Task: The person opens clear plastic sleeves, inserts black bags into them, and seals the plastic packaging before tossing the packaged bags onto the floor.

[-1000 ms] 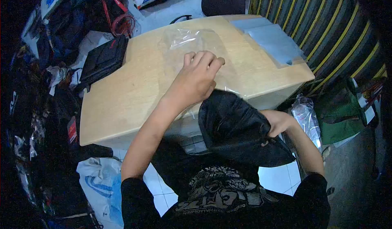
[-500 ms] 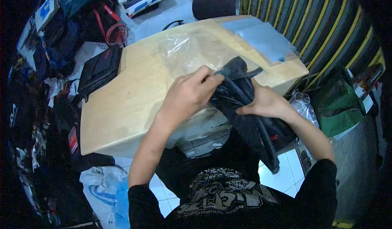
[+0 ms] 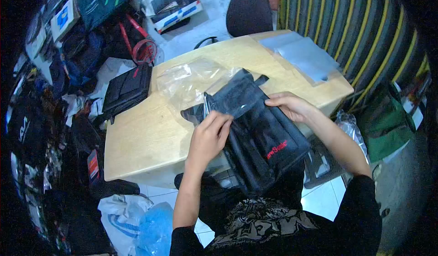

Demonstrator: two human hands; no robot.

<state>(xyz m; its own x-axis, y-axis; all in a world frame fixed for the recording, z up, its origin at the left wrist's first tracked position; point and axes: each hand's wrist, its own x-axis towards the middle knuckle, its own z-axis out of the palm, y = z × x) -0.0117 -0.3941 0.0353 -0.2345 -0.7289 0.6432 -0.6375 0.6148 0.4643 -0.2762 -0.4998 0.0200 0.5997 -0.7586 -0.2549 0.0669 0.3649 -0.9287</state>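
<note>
A black bag (image 3: 269, 139) with red lettering lies over the near edge of the wooden table (image 3: 132, 153), tilted toward my body. My left hand (image 3: 211, 135) pinches clear plastic film at the bag's upper left side, its fingers closed. At the bag's upper right edge is my right hand (image 3: 290, 106), thumb along the edge and the other fingers partly hidden. Clear plastic (image 3: 182, 80) lies crumpled on the table just behind the bag.
Another black bag (image 3: 127, 89) rests at the table's left end. Flat translucent sleeves (image 3: 303, 55) lie at the back right. A dark chair (image 3: 249, 16) stands behind the table, a green bag (image 3: 385, 123) to the right, and white and blue plastic bags (image 3: 137, 222) on the floor.
The black bag has been spread flatter, and its red lettering now faces up. My left hand has moved down, and my hands are farther apart. The camera view has shifted slightly.
</note>
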